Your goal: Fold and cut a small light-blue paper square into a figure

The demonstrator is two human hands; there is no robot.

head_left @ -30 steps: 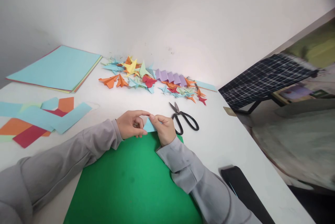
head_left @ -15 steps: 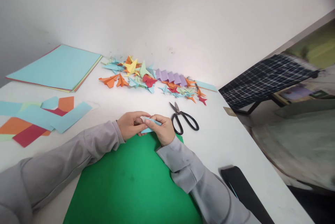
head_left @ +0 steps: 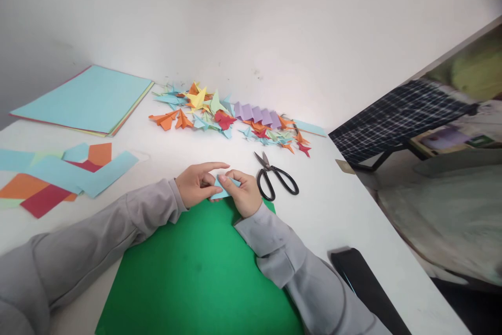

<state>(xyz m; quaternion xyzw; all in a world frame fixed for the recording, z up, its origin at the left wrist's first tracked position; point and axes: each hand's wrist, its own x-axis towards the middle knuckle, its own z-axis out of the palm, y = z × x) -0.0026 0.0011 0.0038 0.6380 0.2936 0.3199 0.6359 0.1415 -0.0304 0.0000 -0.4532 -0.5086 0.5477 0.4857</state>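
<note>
A small piece of folded light-blue paper (head_left: 223, 191) is held up between my two hands, over the far edge of a green sheet (head_left: 192, 267). My right hand (head_left: 246, 195) pinches it, thumb on top. On its left side, my left hand (head_left: 196, 184) grips it with the thumb and curled fingers, while the index finger stretches out above it. Part of the paper is hidden behind my fingers. Black-handled scissors (head_left: 270, 170) lie just right of my right hand, blades slightly apart.
Loose coloured paper strips (head_left: 58, 173) lie at the left, below a stack of large sheets (head_left: 86, 100). Folded paper figures (head_left: 198, 99) and a pleated purple paper (head_left: 257, 114) sit along the wall. A black phone-like object (head_left: 364, 288) rests near the right edge.
My left index finger has lifted and straightened away from the paper, so more of the blue piece shows. My right hand keeps its pinch in nearly the same place.
</note>
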